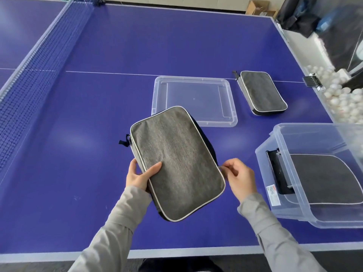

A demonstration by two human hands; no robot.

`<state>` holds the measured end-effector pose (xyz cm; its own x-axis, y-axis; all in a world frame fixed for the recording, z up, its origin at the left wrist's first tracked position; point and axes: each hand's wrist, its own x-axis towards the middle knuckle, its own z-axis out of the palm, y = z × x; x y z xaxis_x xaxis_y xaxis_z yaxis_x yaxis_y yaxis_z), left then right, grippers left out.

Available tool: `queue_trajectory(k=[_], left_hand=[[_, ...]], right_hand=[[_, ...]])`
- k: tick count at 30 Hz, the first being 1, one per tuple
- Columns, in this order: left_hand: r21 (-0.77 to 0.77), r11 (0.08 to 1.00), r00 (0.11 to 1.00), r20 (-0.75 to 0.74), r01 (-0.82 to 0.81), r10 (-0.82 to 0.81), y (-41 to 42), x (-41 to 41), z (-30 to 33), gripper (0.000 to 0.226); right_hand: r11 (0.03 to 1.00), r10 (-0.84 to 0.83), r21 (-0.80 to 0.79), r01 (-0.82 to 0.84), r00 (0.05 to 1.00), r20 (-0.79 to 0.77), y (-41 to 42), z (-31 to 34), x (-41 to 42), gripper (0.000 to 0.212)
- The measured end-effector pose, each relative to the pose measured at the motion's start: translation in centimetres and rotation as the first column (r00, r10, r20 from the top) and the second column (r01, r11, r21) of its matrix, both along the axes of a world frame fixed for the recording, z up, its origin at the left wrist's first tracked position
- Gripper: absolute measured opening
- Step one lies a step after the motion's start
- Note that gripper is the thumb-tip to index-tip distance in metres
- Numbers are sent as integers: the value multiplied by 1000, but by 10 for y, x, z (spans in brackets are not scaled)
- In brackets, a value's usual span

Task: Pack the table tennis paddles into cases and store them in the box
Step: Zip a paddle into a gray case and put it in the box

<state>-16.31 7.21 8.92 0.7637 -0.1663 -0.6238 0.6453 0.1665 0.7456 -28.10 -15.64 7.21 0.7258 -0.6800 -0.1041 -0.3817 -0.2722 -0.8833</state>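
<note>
I hold a grey paddle case (176, 163) with pale piping above the blue table. My left hand (140, 175) grips its left edge, thumb on top. My right hand (238, 176) pinches something small, probably the zip pull, at the case's right edge. A second grey case (262, 93) lies flat on the table at the back right. A clear plastic box (279, 173) stands at the right with a third grey case (326, 177) lying in it. No bare paddle is visible.
The box's clear lid (227, 122) lies upside down behind the held case. The net (35, 71) runs along the left. A trough of white balls (337, 93) hangs off the table's right edge. The table's near edge (176, 252) is close to me.
</note>
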Motion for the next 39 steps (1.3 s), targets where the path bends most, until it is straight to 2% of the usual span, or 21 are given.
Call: queue_trajectory(k=[3, 7, 10, 14, 17, 22, 26, 30, 32, 34, 39], left_hand=[[16, 992, 990, 62, 127, -128, 9, 9, 2, 51], [84, 941, 933, 125, 329, -338, 17, 19, 3, 77], [126, 891, 876, 170, 435, -452, 24, 25, 2, 85], [219, 799, 775, 202, 561, -599, 36, 34, 3, 85], [330, 701, 668, 227, 632, -709, 42, 40, 8, 88], [566, 516, 479, 229, 643, -847, 41, 50, 22, 77], [732, 340, 313, 180, 590, -933, 33, 53, 29, 73], [827, 193, 182, 112, 528, -977, 22, 52, 34, 74], [842, 180, 165, 110, 508, -980, 20, 50, 33, 73], [842, 205, 185, 127, 498, -974, 20, 49, 30, 72], [743, 396, 384, 202, 539, -901, 27, 44, 20, 73]], right_hand=[[995, 94, -13, -94, 996, 2, 0, 8, 13, 27], [991, 134, -12, -133, 990, 51, -2, 22, 32, 28], [990, 131, 35, -133, 989, 73, -9, 31, 44, 27], [991, 122, 44, -125, 991, 60, -19, 43, 50, 24], [977, 211, -33, -211, 978, -10, -22, 51, 50, 23], [911, 325, -233, -341, 940, -105, -11, 66, 55, 19], [905, 364, -229, -358, 931, -19, 6, 81, 64, 16], [878, 435, -258, -404, 897, 75, 26, 94, 72, 17], [857, 469, -290, -426, 878, 96, 33, 95, 75, 19], [858, 467, -300, -418, 876, 116, 35, 93, 76, 20], [906, 378, -254, -338, 917, 128, 33, 77, 77, 8]])
